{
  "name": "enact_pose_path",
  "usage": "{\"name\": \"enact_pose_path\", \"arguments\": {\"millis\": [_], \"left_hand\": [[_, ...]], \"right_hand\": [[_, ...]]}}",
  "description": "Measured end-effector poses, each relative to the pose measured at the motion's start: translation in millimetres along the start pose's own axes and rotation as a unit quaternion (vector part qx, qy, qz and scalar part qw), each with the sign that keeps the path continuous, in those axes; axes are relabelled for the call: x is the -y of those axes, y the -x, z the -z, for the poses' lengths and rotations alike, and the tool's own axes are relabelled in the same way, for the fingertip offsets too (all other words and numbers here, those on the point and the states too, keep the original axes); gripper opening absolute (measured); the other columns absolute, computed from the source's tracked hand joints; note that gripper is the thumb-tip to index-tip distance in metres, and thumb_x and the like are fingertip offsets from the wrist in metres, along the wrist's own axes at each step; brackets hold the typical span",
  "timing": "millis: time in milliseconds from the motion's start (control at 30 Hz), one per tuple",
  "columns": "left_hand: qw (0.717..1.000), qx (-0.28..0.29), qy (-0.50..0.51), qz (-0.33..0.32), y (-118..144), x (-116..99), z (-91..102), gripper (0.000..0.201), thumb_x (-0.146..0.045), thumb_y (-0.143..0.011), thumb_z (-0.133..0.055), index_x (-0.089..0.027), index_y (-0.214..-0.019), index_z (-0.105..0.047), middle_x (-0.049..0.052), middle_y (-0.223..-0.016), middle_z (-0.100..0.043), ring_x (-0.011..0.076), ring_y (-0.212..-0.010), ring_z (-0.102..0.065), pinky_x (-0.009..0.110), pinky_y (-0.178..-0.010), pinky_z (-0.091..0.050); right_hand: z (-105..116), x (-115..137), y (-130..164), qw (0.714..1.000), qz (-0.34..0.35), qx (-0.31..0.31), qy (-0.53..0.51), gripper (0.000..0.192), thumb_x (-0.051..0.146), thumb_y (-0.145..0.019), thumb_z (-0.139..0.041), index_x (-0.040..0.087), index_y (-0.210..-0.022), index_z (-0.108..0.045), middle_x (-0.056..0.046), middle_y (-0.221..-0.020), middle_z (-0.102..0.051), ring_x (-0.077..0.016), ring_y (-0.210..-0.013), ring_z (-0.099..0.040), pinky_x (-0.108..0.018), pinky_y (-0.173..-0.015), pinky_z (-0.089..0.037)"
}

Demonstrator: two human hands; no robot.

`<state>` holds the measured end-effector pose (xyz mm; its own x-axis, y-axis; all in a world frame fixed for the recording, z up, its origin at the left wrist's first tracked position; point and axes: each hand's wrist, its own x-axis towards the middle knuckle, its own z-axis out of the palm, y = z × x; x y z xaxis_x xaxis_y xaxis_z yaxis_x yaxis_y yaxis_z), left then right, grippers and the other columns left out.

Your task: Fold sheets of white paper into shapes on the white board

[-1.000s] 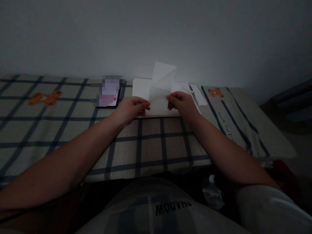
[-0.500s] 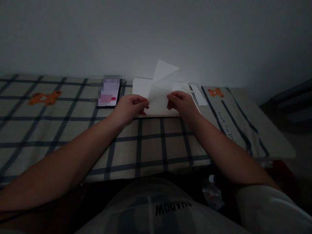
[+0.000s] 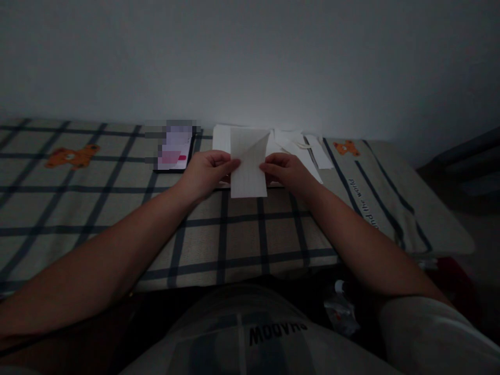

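Between both hands (image 3: 208, 169), thin, faintly lined paper (image 3: 249, 179) bears a diagonal crease.

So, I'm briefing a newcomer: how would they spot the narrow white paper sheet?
On the beige, blue-checked cloth lies a white paper stack. Above its near edge, the left hand and right hand hold the narrow sheet. Unlike neighbouring papers, it's lifted.

- I see a cloth-covered table (image 3: 242, 239), pale with dark checked lines.
- One orange bear print (image 3: 72, 157) shows on its left, a second bear print (image 3: 346, 148) far right, lettering (image 3: 363, 203) nearer.
- Far side, left of middle, I have a phone (image 3: 175, 146), screen up, partly pixelated.
- Far middle: a white paper pad (image 3: 221, 138).
- Just right of that, a paper strip (image 3: 321, 154).
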<state>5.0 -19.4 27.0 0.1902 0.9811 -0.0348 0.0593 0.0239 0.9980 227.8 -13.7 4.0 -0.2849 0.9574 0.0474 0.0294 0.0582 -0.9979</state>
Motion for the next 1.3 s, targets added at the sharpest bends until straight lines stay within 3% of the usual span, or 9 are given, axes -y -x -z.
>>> {"name": "enact_pose_path", "arguments": {"millis": [467,667,800,900,1100,1300], "left_hand": [[1.0,-0.011,-0.004,0.004,-5,5,-1.4,0.013,-0.027,-0.086,-0.071,-0.017,-0.078,-0.069,0.0,-0.068,-0.07,0.0112,-0.057,-0.066,0.023,-0.06,-0.059],[0.999,-0.009,-0.032,-0.012,-7,3,2.7,0.015,-0.021,-0.087,-0.067,-0.018,-0.073,-0.063,-0.001,-0.063,-0.064,0.0091,-0.052,-0.06,0.019,-0.052,-0.053],[0.997,0.025,-0.069,-0.017,-10,7,8.3,0.013,-0.022,-0.085,-0.067,-0.018,-0.073,-0.063,-0.001,-0.063,-0.062,0.0094,-0.053,-0.058,0.017,-0.048,-0.048],[0.994,0.055,-0.086,-0.029,-12,11,10.1,0.014,-0.026,-0.085,-0.066,-0.018,-0.074,-0.064,-0.002,-0.063,-0.06,0.0089,-0.053,-0.056,0.016,-0.047,-0.046],[0.993,0.019,-0.074,-0.09,-15,14,10.8,0.022,-0.031,-0.089,-0.062,-0.019,-0.103,-0.073,0.003,-0.083,-0.067,0.0131,-0.064,-0.065,0.023,-0.051,-0.056],[0.979,0.046,-0.101,-0.173,-20,23,17.2,0.047,-0.022,-0.082,-0.066,-0.019,-0.129,-0.067,0.008,-0.112,-0.07,0.0128,-0.071,-0.071,0.025,-0.058,-0.062]], "right_hand": [[2,-3,-5,0.996,0.029,-0.079,-0.014,0.028,0.042,-0.077,-0.08,0.022,-0.075,-0.06,0.005,-0.065,-0.062,-0.0099,-0.057,-0.059,-0.027,-0.059,-0.053],[2,0,-5,0.998,0.009,-0.052,-0.025,0.032,0.048,-0.082,-0.076,0.022,-0.075,-0.057,0.004,-0.064,-0.063,-0.0098,-0.057,-0.06,-0.026,-0.059,-0.053],[7,2,-9,0.996,0.02,-0.077,-0.045,0.034,0.054,-0.083,-0.074,0.023,-0.083,-0.06,0.003,-0.068,-0.066,-0.0099,-0.058,-0.063,-0.023,-0.054,-0.05],[13,2,-11,0.996,0.008,-0.076,-0.044,0.029,0.042,-0.084,-0.075,0.022,-0.074,-0.058,0.002,-0.064,-0.064,-0.0096,-0.056,-0.061,-0.023,-0.055,-0.05],[16,4,-11,0.987,-0.02,-0.148,-0.054,0.022,0.027,-0.088,-0.068,0.021,-0.071,-0.054,0.003,-0.059,-0.061,-0.0086,-0.053,-0.058,-0.021,-0.052,-0.046],[21,9,-13,0.959,-0.029,-0.246,-0.14,0.02,0.023,-0.088,-0.066,0.022,-0.073,-0.053,0.006,-0.059,-0.061,-0.0072,-0.052,-0.06,-0.02,-0.052,-0.046]]}}
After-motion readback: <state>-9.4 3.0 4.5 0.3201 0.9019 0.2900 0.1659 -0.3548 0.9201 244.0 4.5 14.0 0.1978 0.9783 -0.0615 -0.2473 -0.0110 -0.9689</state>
